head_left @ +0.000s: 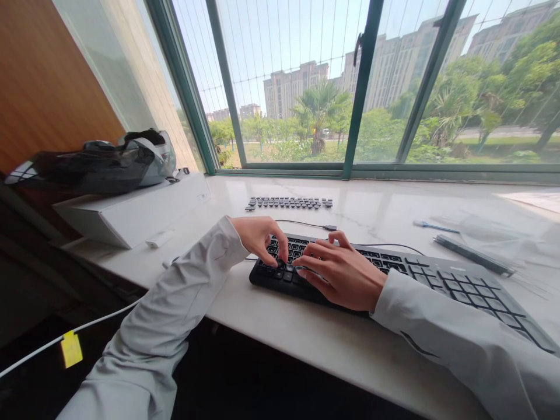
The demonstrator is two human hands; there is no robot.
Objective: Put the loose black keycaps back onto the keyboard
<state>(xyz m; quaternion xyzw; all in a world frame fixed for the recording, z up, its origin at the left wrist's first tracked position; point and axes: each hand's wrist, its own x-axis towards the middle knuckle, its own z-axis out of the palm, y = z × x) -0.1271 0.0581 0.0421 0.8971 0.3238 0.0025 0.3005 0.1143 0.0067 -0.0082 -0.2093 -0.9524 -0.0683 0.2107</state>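
Note:
A black keyboard (317,291) lies on the white sill, many of its key positions showing bare sockets without caps. Over its left end, my left hand (261,236) is closed, thumb and forefinger pinching a dark keycap (280,264) near the lower left keys. My right hand (343,273) rests across the middle of the board, fingers spread and touching it; nothing shows in its grasp. Behind the keyboard, loose black keycaps (289,203) lie in rows. Between them is the cable's USB plug (330,227).
At left, a white box (131,213) carries a dark, plastic-wrapped bundle (109,160). A small white object (160,238) lies before it. To the right are a blue-handled brush (437,226), a long dark bar (472,255) and clear plastic (499,230). Windows (284,169) border the back.

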